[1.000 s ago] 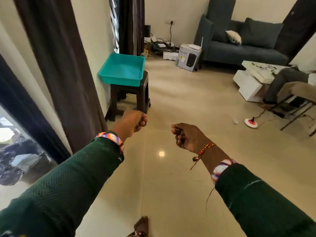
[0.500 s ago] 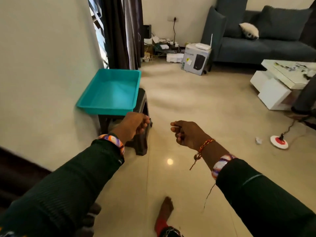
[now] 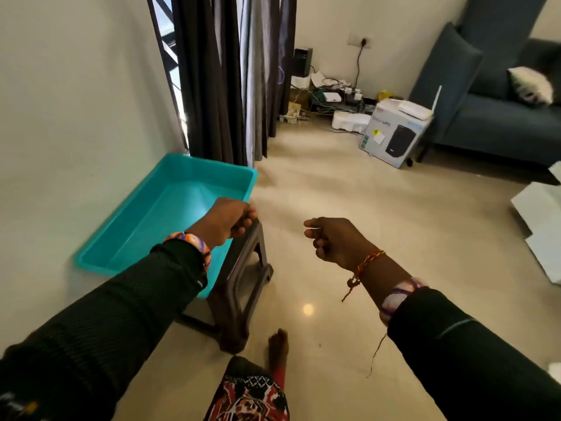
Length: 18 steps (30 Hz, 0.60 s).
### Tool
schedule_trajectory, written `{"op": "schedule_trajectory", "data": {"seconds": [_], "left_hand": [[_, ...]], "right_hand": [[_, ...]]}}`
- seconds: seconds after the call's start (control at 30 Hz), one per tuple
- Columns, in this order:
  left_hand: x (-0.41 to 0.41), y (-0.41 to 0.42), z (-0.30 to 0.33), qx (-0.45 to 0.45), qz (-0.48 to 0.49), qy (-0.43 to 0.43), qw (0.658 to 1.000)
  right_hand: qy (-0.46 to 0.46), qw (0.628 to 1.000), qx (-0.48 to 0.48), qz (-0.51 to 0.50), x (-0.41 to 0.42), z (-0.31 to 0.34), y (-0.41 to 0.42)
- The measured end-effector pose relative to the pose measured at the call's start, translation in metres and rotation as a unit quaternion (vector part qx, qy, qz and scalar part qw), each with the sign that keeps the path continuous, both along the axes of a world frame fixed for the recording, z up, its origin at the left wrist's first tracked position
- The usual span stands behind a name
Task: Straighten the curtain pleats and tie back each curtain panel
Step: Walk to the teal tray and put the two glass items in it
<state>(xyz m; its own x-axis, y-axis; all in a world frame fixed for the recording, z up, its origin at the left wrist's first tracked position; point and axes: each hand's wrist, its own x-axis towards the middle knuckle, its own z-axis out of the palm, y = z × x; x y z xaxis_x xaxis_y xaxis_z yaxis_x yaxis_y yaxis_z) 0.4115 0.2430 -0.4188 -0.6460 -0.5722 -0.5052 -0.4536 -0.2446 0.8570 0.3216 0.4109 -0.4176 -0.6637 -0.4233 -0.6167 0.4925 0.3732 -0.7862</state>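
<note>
Dark curtain [image 3: 230, 77] now looms closer beyond the tray [image 3: 170, 208], left hand [image 3: 233, 220] and right hand [image 3: 331, 238] curled, holding nothing visible, tying still ahead.

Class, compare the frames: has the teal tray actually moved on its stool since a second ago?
No. The teal tray sits on the dark stool against the wall just as before; only the camera came closer.

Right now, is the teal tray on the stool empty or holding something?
Empty: the teal tray shows only its bare floor, though the left hand and sleeve cover its near corner.
</note>
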Motion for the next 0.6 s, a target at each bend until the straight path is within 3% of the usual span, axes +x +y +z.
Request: {"op": "schedule_trajectory", "data": {"seconds": [0.27, 0.6], "left_hand": [[-0.19, -0.126, -0.004, 0.017, 0.094, 0.004, 0.995], [-0.404, -0.215, 0.0, 0.017, 0.089, 0.009, 0.996]], "right_hand": [[0.016, 0.997, 0.002, 0.07, -0.194, 0.018, -0.125], [0.031, 0.994, -0.002, 0.107, -0.415, 0.012, -0.249]]}}
